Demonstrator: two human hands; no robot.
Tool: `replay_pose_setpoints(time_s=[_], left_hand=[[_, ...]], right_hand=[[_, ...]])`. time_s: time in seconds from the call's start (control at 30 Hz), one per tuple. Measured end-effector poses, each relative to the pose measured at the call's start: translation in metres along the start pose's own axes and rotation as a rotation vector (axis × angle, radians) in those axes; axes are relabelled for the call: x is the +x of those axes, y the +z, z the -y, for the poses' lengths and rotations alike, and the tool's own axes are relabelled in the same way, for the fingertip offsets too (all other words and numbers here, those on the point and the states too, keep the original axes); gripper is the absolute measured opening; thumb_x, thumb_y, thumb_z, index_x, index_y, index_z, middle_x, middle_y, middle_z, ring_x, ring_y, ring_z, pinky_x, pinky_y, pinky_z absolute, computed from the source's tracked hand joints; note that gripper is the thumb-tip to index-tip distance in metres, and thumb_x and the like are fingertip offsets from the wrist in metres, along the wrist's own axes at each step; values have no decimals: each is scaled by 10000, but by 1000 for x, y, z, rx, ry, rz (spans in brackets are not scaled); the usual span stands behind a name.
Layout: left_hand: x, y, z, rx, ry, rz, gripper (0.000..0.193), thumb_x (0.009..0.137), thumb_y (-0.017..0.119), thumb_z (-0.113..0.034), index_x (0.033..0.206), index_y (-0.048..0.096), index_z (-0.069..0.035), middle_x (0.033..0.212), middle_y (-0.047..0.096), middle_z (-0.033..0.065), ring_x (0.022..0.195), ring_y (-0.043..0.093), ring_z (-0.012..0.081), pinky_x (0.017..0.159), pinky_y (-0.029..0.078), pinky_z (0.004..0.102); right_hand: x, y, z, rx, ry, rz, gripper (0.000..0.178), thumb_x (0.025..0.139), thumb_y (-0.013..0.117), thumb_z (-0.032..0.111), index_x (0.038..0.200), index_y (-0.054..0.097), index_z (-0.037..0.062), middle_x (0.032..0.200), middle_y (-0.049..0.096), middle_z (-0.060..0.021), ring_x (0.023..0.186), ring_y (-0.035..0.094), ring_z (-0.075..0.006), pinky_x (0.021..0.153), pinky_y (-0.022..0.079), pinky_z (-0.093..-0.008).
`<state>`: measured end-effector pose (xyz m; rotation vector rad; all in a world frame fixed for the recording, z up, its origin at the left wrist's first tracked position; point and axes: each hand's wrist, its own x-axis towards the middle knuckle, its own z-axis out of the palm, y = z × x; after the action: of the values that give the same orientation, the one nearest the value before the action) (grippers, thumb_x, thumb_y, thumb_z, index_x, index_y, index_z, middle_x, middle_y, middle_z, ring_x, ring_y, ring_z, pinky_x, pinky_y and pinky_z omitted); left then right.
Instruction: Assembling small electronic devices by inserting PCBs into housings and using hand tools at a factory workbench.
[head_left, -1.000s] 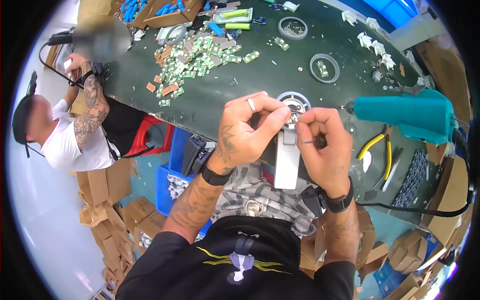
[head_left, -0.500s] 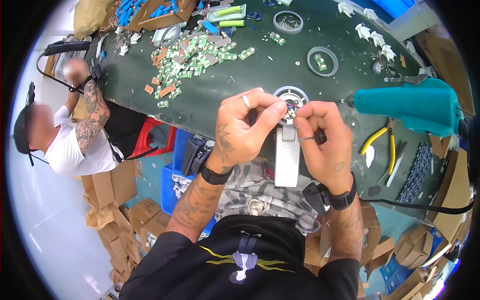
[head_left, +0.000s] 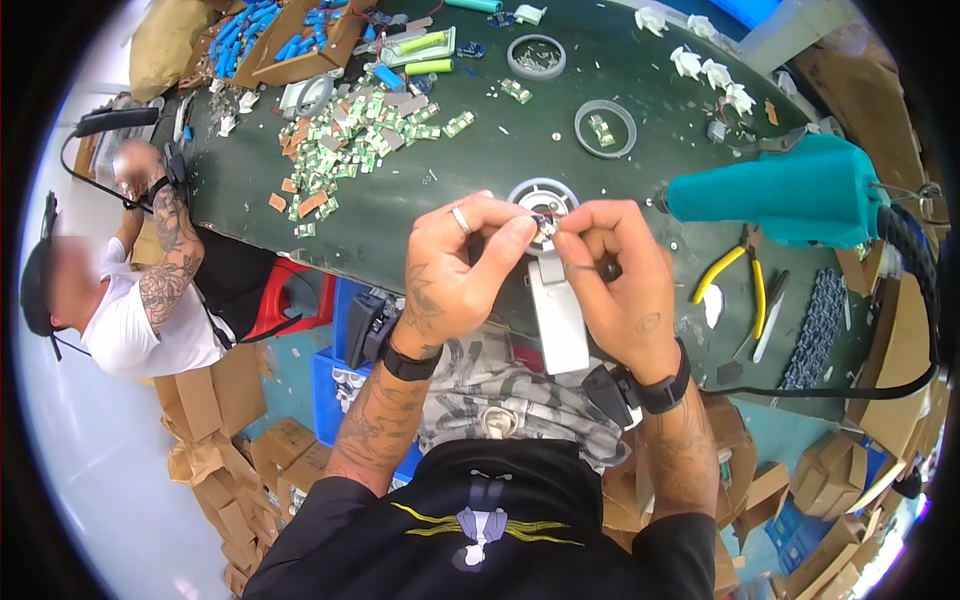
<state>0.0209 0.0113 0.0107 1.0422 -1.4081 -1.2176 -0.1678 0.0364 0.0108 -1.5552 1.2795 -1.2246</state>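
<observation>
The person's left hand (head_left: 455,275) and right hand (head_left: 620,285) meet just above the near edge of the dark green counter (head_left: 480,190). Between them stands a flat white rectangular part (head_left: 558,315), upright, its lower end hanging down toward the person's lap. At its top sits a small dark component (head_left: 545,228), too small to make out well. The left grip is pressed together: thumb and forefinger pinch that small component at the top of the white part. The right grip is also closed, its fingertips (head_left: 572,238) pinching at the same spot from the other side; what exactly it holds I cannot tell. A ring shows on the left hand, and each wrist wears a dark band.

Just behind the hands a round white dish (head_left: 520,192) lies on the counter. Further back are two ring-shaped trays (head_left: 605,127), each with small pieces inside. To the left spreads a heap of small green and brown circuit boards (head_left: 350,140). To the right a teal power tool (head_left: 775,195) lies on its side, with yellow-handled pliers (head_left: 735,275) near it and a row of white plastic pieces (head_left: 705,72) along the far edge.

At the counter's left end sits another person in a white shirt (head_left: 130,335), tattooed forearm raised to the counter.
</observation>
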Motion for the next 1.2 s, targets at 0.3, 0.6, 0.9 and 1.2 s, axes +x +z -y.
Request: replay_pose_setpoints(time_s=[0.3,0.6,0.9,1.2], left_hand=[[0,-1,10,102,75,5,61,925,763,-29,960,746,18,714,596,26,601,484,89,560,374,282],[3,-1,7,162,113,6,75,896,783,-12,960,752,12,689,574,47,585,503,121,551,391,302],[4,-1,-1,285,163,29,79,885,790,-22,955,759,-2,681,564,55,575,510,149,544,400,321],[4,3,-1,226,192,19,96,891,781,-25,986,768,-18,685,516,23,590,472,120,545,391,306]], right_hand=[[-1,2,2,-123,-64,-25,189,945,761,18,1090,644,48,619,509,-15,518,497,-110,507,423,-281],[-2,3,-2,-121,-90,-49,183,948,763,15,1088,649,46,623,525,-17,504,490,-116,503,429,-286],[-2,3,-1,-147,-99,-72,176,940,778,20,1067,658,44,607,511,-5,496,471,-103,493,410,-277],[-4,1,4,-202,-64,-63,189,900,773,-12,1016,633,40,624,552,38,545,462,-33,522,366,-220]])
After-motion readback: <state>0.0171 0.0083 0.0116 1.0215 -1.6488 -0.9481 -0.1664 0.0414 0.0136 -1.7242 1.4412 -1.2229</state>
